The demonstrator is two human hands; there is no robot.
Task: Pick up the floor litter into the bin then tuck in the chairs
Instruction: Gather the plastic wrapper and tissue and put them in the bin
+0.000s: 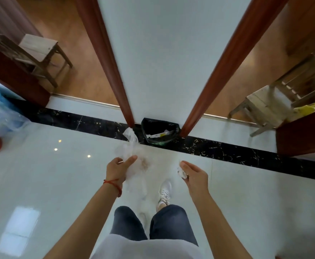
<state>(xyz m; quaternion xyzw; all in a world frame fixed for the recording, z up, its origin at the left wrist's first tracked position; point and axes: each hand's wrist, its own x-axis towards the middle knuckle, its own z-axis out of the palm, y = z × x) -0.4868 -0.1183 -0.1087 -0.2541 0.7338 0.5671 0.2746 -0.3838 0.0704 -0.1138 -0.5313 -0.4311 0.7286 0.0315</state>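
Note:
A small bin lined with a black bag stands against the white wall between two doorways, with some paper inside. My left hand grips a crumpled clear plastic bag that reaches up toward the bin's left side. My right hand pinches a small white paper wad. Both hands are a short way in front of the bin. One wooden chair stands in the left room and another wooden chair in the right room.
Dark wooden door frames flank the wall. A black marble strip runs along the glossy white tile floor. A blue water jug wrapped in plastic sits at the far left. My white shoe is below the hands.

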